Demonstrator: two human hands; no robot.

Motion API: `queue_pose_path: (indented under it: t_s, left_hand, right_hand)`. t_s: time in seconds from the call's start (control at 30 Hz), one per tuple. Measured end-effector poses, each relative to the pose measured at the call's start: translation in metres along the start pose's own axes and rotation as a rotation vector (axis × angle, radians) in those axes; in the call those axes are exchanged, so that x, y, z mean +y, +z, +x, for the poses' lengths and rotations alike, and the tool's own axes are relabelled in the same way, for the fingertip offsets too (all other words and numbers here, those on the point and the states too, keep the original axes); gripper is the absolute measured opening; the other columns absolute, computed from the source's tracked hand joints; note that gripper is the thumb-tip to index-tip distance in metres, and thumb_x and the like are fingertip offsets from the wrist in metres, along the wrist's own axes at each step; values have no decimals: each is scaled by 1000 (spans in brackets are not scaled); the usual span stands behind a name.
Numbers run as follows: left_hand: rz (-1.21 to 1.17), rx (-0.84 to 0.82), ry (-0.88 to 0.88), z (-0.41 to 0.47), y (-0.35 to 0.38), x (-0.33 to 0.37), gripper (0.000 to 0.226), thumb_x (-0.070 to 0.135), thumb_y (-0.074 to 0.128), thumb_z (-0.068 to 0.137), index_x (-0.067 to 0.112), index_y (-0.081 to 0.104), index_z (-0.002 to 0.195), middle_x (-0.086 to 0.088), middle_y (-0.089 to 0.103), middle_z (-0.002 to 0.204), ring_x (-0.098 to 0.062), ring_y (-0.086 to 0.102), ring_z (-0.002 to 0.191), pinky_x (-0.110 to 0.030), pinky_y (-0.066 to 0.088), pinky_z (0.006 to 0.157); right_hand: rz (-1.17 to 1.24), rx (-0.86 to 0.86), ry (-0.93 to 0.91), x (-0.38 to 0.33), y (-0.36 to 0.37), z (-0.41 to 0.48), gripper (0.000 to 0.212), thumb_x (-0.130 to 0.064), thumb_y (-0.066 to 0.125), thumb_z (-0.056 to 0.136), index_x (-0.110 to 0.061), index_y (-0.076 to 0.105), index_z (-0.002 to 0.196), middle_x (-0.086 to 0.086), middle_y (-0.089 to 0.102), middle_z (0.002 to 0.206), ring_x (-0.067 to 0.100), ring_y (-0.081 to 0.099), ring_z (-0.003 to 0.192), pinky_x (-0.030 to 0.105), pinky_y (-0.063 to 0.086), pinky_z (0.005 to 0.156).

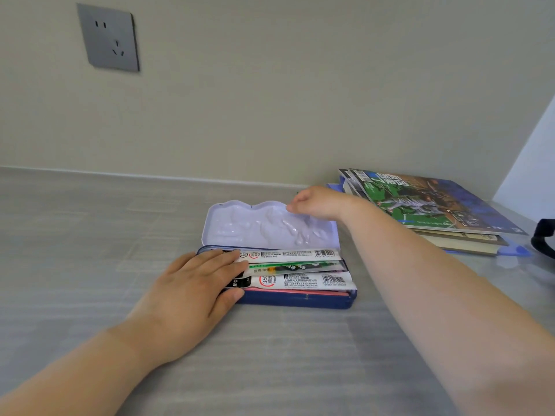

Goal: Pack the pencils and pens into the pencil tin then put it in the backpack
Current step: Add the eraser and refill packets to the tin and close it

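A blue pencil tin [300,301] lies open on the grey table, its pale lilac lid [258,226] tipped back toward the wall. Inside lie packs of pens [300,267] in white and green wrappers, side by side, over something pink. My left hand [195,292] lies flat over the tin's left end, fingers straight on the packs, thumb against the tin's front wall. My right hand [315,202] reaches over the lid's far right edge and holds that rim with curled fingers.
A stack of magazines and books [432,205] lies on a blue folder at the right, near the wall. A dark strap or bag part [545,238] shows at the right edge. A grey wall socket [109,37] sits at the upper left.
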State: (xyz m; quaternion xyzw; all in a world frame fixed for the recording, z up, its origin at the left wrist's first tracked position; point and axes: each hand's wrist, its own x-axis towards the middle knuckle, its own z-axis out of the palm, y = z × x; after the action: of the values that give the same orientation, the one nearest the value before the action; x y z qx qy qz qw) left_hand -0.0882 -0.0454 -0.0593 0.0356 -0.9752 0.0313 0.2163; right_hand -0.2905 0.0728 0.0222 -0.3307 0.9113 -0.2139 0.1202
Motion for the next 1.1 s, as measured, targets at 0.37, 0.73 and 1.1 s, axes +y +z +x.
queue_pose_path:
  t_s: [0.37, 0.73, 1.1]
  left_hand:
    - [-164, 418, -142, -2, -30, -1, 71, 59, 14, 87, 5, 32, 130, -26, 50, 131, -24, 31, 118, -32, 20, 99]
    - [-2, 225, -10, -12, -19, 9, 49, 35, 40, 71, 12, 60, 108, -5, 75, 97, -13, 56, 98, -29, 28, 89]
    - [-92, -65, -214, 29, -43, 38, 49, 39, 19, 93, 25, 28, 140, 0, 27, 152, -16, 18, 141, -35, 5, 117]
  right_hand:
    - [125, 175, -219, -21, -14, -83, 21, -5, 62, 82, -3, 65, 102, 6, 66, 86, 4, 58, 73, 2, 39, 57]
    - [-279, 489, -459, 4, 51, -142, 18, -20, 65, 71, -17, 72, 87, 1, 77, 84, 19, 71, 74, 23, 54, 60]
    - [-258, 297, -135, -19, 39, -114, 49, -32, 35, 96, -16, 24, 141, 9, 19, 155, 25, 15, 142, 39, 12, 116]
